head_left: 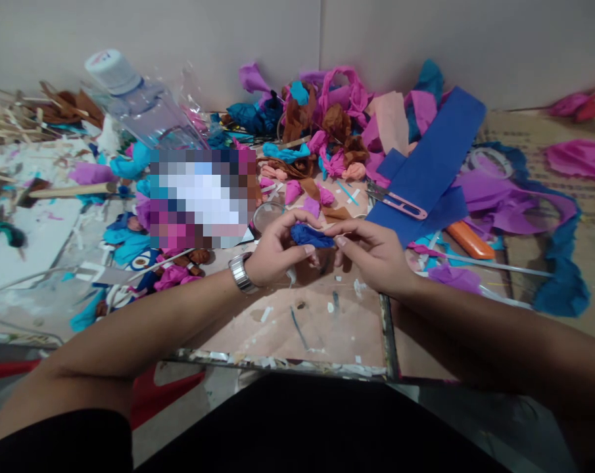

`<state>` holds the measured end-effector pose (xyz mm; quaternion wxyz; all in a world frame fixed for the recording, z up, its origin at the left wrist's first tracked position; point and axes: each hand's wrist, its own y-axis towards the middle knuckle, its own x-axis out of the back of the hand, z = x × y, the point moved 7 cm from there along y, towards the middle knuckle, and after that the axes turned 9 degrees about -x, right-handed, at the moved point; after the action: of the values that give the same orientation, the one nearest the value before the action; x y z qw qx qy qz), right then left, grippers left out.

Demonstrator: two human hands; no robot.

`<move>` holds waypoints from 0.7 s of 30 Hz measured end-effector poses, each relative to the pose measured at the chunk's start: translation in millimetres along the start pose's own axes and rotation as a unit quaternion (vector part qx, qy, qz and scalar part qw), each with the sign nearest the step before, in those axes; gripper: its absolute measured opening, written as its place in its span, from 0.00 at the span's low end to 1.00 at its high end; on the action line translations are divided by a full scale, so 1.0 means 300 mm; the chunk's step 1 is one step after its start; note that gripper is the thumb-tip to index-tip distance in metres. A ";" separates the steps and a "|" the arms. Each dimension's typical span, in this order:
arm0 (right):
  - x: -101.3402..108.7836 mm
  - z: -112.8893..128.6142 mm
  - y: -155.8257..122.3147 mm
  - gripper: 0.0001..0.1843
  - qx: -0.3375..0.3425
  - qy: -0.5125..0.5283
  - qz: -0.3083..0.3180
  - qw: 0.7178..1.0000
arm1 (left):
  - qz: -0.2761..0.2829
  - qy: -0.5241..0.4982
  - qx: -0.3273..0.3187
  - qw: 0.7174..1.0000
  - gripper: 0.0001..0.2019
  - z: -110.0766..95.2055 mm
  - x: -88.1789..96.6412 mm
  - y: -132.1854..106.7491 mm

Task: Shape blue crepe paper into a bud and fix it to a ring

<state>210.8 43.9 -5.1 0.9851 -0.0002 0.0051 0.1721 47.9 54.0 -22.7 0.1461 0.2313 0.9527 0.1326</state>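
Observation:
A small crumpled piece of dark blue crepe paper point(313, 235) is held between both hands, above the worktable. My left hand point(283, 248), with a metal watch at its wrist, pinches the piece's left end between thumb and fingers. At its right end, the thumb and forefinger of my right hand point(371, 253) close on it. Just beyond my right hand lie flat strips of blue paper point(432, 157), with pink thread snips point(400, 200) resting on them. An orange-handled cutter point(469, 240) lies to the right of that hand.
Heaped pink, brown, teal and purple paper scraps point(336, 118) line the back wall. A plastic bottle point(152, 108) leans at the back left, near a wooden-handled hammer point(73, 190). A white cable point(25, 279) runs along the left. Cardboard point(553, 243) covers the right side.

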 end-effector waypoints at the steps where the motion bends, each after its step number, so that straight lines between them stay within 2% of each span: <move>1: -0.001 0.001 -0.001 0.11 0.001 0.002 0.001 1.000 | -0.001 0.002 0.000 1.000 0.21 0.004 0.004 -0.001; 9: -0.009 0.011 -0.003 0.10 0.028 -0.047 0.017 0.998 | -0.014 0.026 0.008 1.000 0.19 0.008 0.016 -0.002; 17: -0.011 0.006 -0.003 0.13 0.013 -0.072 0.020 0.997 | 0.012 0.039 -0.005 0.999 0.20 0.000 0.009 -0.006; 21: -0.014 0.008 -0.005 0.10 0.031 -0.089 0.030 0.995 | -0.007 0.075 0.005 0.997 0.18 0.000 0.019 -0.007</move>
<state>207.5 41.2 -2.5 0.9756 0.0456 -0.0771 0.2002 42.2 54.8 -24.5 0.0736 0.2143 0.9633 0.1438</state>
